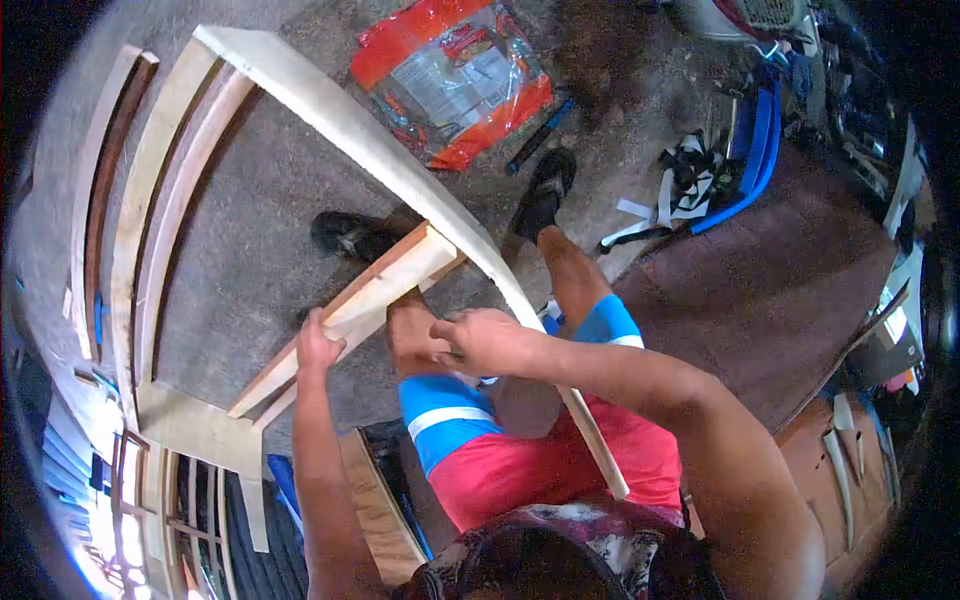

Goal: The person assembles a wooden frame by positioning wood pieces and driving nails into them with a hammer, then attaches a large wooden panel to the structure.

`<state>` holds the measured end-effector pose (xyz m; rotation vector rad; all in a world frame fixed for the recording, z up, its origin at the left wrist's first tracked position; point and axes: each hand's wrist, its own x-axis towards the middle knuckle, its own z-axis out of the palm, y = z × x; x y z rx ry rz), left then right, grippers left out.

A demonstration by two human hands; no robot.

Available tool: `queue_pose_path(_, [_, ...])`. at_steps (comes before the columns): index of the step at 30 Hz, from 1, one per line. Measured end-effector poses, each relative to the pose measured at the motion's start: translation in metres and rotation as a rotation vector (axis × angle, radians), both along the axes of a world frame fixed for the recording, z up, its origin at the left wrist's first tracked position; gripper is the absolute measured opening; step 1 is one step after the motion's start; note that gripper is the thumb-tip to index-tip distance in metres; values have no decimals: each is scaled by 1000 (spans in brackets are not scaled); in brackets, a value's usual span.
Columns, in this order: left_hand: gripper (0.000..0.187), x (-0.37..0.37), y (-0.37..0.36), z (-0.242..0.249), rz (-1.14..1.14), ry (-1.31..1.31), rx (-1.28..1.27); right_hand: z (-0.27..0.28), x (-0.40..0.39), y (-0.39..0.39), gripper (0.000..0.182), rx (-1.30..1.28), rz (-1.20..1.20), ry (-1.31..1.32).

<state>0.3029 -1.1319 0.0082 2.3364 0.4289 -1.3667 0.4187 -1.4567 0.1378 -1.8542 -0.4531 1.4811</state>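
A wooden frame stands around my legs, with a long pale board (370,150) running from the upper left down over my lap. A wooden crosspiece (385,285) meets this board near the middle and slants down to the left. My left hand (318,345) is closed on the crosspiece, thumb along its upper side. Over my knee, just right of the crosspiece, my right hand (478,342) has its fingers curled together; whatever they hold is hidden. At the frame's lower left is a plywood end panel (205,425).
Beyond my feet lie a red-and-clear plastic bag (455,80) and a dark bar-like tool (540,135). To the right are black and white straps (690,175), a blue curved tube (765,160) and a brown sheet (760,280). A separate wooden strip (100,190) stands far left.
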Motion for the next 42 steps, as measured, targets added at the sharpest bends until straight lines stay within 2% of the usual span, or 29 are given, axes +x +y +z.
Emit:
queue_pose_path(2, [71, 0, -3, 2, -3, 14, 13, -7, -3, -5, 39, -36, -93, -39])
queue_pose_path(4, [70, 3, -7, 3, -14, 71, 30, -21, -7, -3, 59, -277, -431, 353])
queue_pose_path(5, [70, 2, -9, 6, -31, 77, 26, -27, -17, 3, 59, -281, -447, 360])
queue_pose_path(7, [68, 0, -12, 4, -65, 85, -7, -43, -28, 25, 77, -432, -1072, 826])
queue_pose_path(8, [65, -2, -15, 4, -80, 70, 2, -43, -26, 35, 86, -449, -1176, 833])
queue_pose_path(9, [65, -3, -17, 3, -92, 75, -2, -51, -29, 45, 86, -451, -1188, 839])
queue_pose_path(11, [63, 4, -23, 10, -52, 138, 18, -66, -36, 63, 89, -592, -1344, 388])
queue_pose_path(12, [63, 6, -24, 8, -70, 137, 15, -72, -33, 67, 92, -645, -1397, 307])
queue_pose_path(13, [63, 5, -23, 7, -73, 138, 8, -70, -30, 69, 92, -648, -1414, 313])
queue_pose_path(15, [62, 4, -21, 6, -89, 139, -2, -65, -24, 73, 80, -744, -1418, 269])
queue_pose_path(19, [67, 22, -28, 15, -68, 238, 2, -75, -29, 72, 75, -760, -1450, 351])
queue_pose_path(21, [71, 43, -41, 22, -48, 185, -235, -77, -28, 72, 73, -841, -1377, 327])
queue_pose_path(22, [71, 57, -55, 28, -55, 182, -233, -79, -28, 72, 73, -836, -1385, 327])
queue_pose_path(24, [71, 81, -94, 35, -46, -33, -461, -81, -30, 70, 72, -868, -1381, 316])
queue_pose_path(27, [63, 102, -140, 27, -84, -106, -527, -80, -29, 63, 69, -891, -1381, 399])
queue_pose_path(31, [56, 114, -161, 22, -152, 69, -408, -77, -28, 54, 71, -887, -1371, 437])
queue_pose_path(33, [49, 112, -162, 16, -81, 94, -519, -84, -33, 53, 72, -871, -1378, 405])
queue_pose_path(34, [43, 90, -154, -11, -147, 57, -377, -87, -33, 54, 71, -893, -1379, 406])
queue_pose_path(35, [40, 85, -150, -23, -158, 115, -373, -90, -29, 53, 72, -862, -1377, 463])
queue_pose_path(37, [39, 103, -157, -7, -183, 53, -361, -81, -20, 51, 76, -817, -1434, 485])
queue_pose_path(39, [38, 88, -157, -10, -125, -71, -338, -102, -39, 54, 81, -894, -1356, 483])
queue_pose_path(40, [38, 97, -162, -2, -83, -8, -402, -87, -25, 48, 84, -935, -1310, 556])
queue_pose_path(41, [42, 101, -165, 0, -48, 51, -434, -87, -26, 51, 82, -973, -1340, 482])
queue_pose_path(42, [45, 107, -169, 2, -40, 58, -465, -88, -24, 50, 83, -919, -1344, 512])
